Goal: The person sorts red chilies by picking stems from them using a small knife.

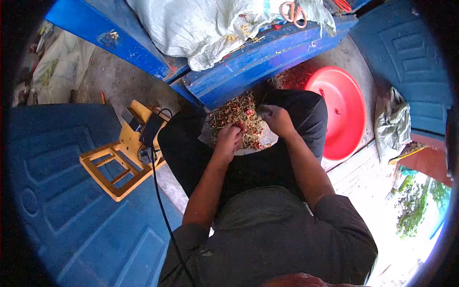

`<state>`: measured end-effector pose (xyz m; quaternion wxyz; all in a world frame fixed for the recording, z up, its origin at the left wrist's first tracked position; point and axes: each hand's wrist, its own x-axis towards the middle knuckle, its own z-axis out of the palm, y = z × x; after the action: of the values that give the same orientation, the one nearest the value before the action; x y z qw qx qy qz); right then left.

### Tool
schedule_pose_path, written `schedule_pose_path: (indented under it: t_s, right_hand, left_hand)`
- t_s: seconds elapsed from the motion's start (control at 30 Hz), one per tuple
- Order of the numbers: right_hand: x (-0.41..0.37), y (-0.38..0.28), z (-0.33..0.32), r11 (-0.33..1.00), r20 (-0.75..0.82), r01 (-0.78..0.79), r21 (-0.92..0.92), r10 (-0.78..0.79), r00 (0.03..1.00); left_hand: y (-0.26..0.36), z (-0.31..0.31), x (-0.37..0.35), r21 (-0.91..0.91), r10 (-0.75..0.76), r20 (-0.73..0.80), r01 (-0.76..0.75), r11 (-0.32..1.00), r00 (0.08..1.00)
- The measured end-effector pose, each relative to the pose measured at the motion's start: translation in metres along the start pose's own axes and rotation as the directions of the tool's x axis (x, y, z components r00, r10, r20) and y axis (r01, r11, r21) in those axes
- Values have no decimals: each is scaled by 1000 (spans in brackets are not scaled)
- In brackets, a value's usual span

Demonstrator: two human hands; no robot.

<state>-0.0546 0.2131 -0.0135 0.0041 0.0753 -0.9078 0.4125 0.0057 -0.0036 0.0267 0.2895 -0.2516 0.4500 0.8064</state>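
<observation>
Between my knees sits a pale bag or container [268, 137] heaped with dry, straw-like stems and small red bits [237, 109], which look like chili pieces. At the near left of this heap is my left hand [230, 137], its fingers curled together around something small and reddish that I cannot make out. My right hand [277, 119] is over the heap's right side, fingers closed in a pinch. Something dark shows at its fingertips, too blurred to name. The two hands are a short way apart.
A blue bench [248, 67] ahead carries a white woven sack [191, 28] and orange-handled scissors [293, 14]. To the right stands a red basin [342, 115] with a few red bits inside. A wooden chair [125, 158] with a black cable [160, 201] is at left.
</observation>
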Motion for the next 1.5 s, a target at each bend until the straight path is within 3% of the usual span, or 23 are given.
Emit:
schedule_pose_path:
  t_s: [0.03, 0.13, 0.2, 0.27, 0.3, 0.33, 0.4, 0.5, 0.67, 0.73, 0.87, 0.97, 1.03, 1.1, 1.13, 1.17, 1.2, 1.23, 1.3, 1.37, 1.43, 1.47, 1.5]
  right_hand:
    - [-8, 3, 3, 1000, -11, -12, 8, 12, 1000]
    - [-21, -7, 0, 960, 32, 29, -279, -21, 999]
    - [-14, -56, -22, 867, 350, -149, -475, 342, 872]
    - [-18, -66, -19, 934, 258, -245, -260, 312, 915]
    - [-21, -57, -7, 974, 213, -189, -126, 213, 954]
    - [-24, -45, 14, 967, 146, -146, 207, 118, 982]
    - [-26, -76, 2, 899, 224, -70, 432, -32, 974]
    - [-28, -76, 3, 940, 248, 44, 338, -134, 959]
    - [-27, -74, -17, 958, 307, -28, 286, -63, 950]
    - [-33, -74, -25, 969, 204, 71, 237, -121, 971]
    - [-38, -58, -18, 960, 320, 71, 271, -159, 934]
    - [-31, -58, -25, 950, 251, 170, 260, -236, 939]
    - [-25, -57, -45, 955, 37, 164, 246, -179, 983]
    - [-22, -67, -92, 843, -144, -90, 530, 195, 970]
    - [-17, -40, -119, 975, -335, 14, 222, 62, 940]
    - [-17, -53, -157, 997, -409, -65, 47, 79, 909]
    - [-20, -32, -182, 985, -542, -146, -88, 76, 837]
    - [-23, -20, -211, 835, -524, -180, -521, -146, 839]
    - [-19, -16, -225, 902, -541, -285, -325, 69, 838]
    - [8, -44, -204, 974, -446, -207, -89, 147, 883]
    - [51, -67, -171, 999, -290, -24, -48, 10, 957]
    - [77, -71, -148, 993, -245, 49, 106, -21, 969]
    - [104, -92, -131, 995, -238, 97, 24, -88, 967]
  left_hand:
    - [-3, -1, 4, -68, 42, -1, -42, 997, 999]
    - [-9, -8, 5, -124, 89, -18, -90, 988, 996]
    - [-9, -6, 0, -123, 115, -23, -117, 986, 993]
    - [-13, -4, -1, -94, 74, -58, -79, 992, 996]
    - [-16, -3, -2, -76, 40, -110, -48, 996, 993]
    - [-15, -2, -8, -70, 59, -38, -62, 996, 998]
    - [-18, -5, -11, -25, 58, -3, -58, 998, 998]
    - [-23, -3, -11, -31, 48, -56, -50, 998, 997]
    - [-29, -5, -6, -39, 53, -6, -53, 998, 999]
    - [-27, -3, -2, -14, 38, 16, -38, 999, 999]
    - [-21, 11, -7, 49, 12, 47, -14, 999, 999]
    - [-21, 10, -5, 31, 7, 36, -8, 999, 999]
    - [-18, 7, -5, 46, 29, 33, -30, 998, 999]
    - [-18, 5, -6, 46, 41, 26, -43, 998, 999]
    - [-18, 3, -7, 36, 17, 10, -17, 999, 1000]
    - [-17, 2, -8, 29, -8, -1, 8, 1000, 1000]
    - [-14, 2, -10, 8, 0, -7, 0, 1000, 1000]
    - [-10, 4, -11, 34, 0, 14, -1, 999, 1000]
    - [-10, 10, -6, 32, 10, 35, -11, 999, 999]
    - [-11, 14, -3, 55, -11, 112, 5, 998, 994]
    - [-8, 22, -5, 14, -16, 101, 15, 1000, 995]
    - [-6, 24, -6, -19, -26, 95, 28, 999, 995]
    - [-4, 21, -6, -19, -15, 85, 17, 1000, 996]
